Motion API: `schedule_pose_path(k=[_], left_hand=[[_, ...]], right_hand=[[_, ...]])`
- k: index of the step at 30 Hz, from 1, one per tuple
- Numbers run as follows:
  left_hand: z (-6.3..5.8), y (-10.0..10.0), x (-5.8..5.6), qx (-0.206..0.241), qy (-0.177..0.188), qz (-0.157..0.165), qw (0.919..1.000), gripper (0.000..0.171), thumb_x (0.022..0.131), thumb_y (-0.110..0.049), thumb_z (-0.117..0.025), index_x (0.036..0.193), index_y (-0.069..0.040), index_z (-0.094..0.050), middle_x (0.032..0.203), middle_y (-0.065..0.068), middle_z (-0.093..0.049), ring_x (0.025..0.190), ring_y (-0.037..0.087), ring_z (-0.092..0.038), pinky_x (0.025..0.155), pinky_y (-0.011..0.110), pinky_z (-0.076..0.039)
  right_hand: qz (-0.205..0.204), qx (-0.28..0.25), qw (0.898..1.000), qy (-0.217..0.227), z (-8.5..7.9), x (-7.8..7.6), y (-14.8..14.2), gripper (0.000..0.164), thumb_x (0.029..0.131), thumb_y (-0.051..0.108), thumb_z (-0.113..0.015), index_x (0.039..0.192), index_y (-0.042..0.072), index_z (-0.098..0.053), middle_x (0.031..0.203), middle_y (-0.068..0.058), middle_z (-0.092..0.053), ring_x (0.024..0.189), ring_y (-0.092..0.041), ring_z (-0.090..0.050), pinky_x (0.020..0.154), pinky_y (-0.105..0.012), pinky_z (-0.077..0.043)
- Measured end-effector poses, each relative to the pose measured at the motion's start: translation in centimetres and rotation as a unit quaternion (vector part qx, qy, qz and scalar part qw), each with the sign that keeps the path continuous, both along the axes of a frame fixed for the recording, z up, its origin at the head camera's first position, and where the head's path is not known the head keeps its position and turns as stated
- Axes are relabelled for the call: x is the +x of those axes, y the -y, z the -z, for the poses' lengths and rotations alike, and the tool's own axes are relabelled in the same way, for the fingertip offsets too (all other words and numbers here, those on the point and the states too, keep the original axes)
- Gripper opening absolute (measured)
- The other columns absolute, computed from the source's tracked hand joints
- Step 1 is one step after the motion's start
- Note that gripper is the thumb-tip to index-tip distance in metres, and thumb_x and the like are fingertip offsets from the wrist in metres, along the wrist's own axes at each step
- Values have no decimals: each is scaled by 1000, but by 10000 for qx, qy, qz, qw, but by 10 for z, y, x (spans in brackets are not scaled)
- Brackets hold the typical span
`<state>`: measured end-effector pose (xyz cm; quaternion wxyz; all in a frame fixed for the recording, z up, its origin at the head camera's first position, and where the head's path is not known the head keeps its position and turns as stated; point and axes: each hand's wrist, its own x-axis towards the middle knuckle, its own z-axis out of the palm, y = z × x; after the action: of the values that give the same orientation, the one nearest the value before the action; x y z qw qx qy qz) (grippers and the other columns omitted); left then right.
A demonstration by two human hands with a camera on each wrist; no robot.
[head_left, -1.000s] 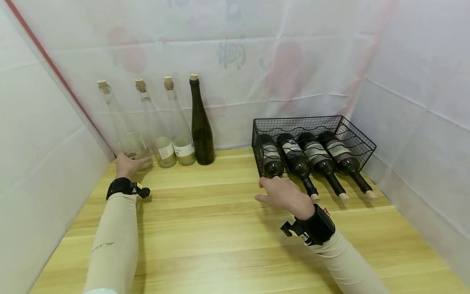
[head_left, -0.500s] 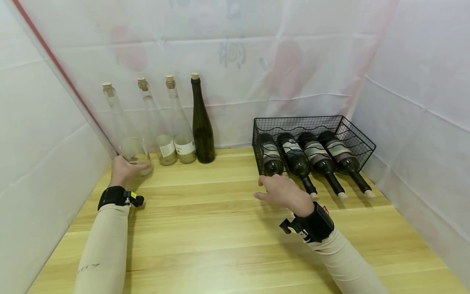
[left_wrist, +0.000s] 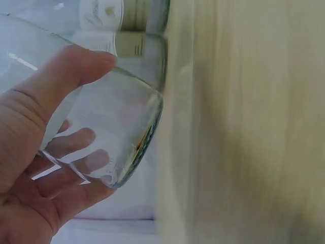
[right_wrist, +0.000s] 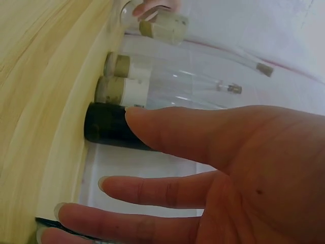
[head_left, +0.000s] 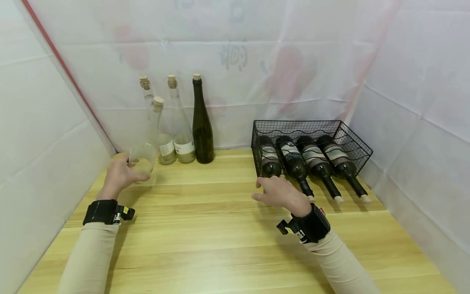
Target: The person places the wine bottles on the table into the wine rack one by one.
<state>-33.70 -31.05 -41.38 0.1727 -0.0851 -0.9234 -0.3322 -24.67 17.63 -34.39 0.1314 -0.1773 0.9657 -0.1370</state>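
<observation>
My left hand [head_left: 119, 175] grips a clear glass bottle [head_left: 142, 157] low on its body, the thumb on one side and the fingers wrapped round the other. The bottle is tilted, its cork [head_left: 158, 100] leaning right in front of the other bottles. In the left wrist view, its glass base [left_wrist: 138, 145] shows raised and slanted beside the tabletop. My right hand [head_left: 280, 194] holds nothing; its fingers are loosely extended by the front left corner of a black wire rack [head_left: 297, 121]. Dark corked wine bottles [head_left: 293, 159] lie in the rack, necks toward me.
Two clear corked bottles with white labels [head_left: 167, 149] stand at the back, beside a dark green bottle [head_left: 203, 139]. White sheeting [head_left: 235, 90] hangs behind and along both sides of the wooden table [head_left: 198, 228].
My left hand has drawn the leftmost clear bottle toward me, and its neck has swung from upright at the left to leaning right. The right hand has stayed nearly still.
</observation>
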Motion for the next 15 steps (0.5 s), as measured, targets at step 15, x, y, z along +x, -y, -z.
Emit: schedule_pose_path(k=[15], left_hand=[[-31, -49, 21, -1744, -1382, 654, 9727, 82, 45, -10, -94, 121, -6, -64, 100, 18, -73, 78, 38, -67, 64, 54, -51]], right_hand=[[-297, -137, 9986, 419, 1, 1, 3, 38, 98, 34, -64, 128, 11, -60, 106, -5, -66, 90, -17, -61, 81, -34, -49]])
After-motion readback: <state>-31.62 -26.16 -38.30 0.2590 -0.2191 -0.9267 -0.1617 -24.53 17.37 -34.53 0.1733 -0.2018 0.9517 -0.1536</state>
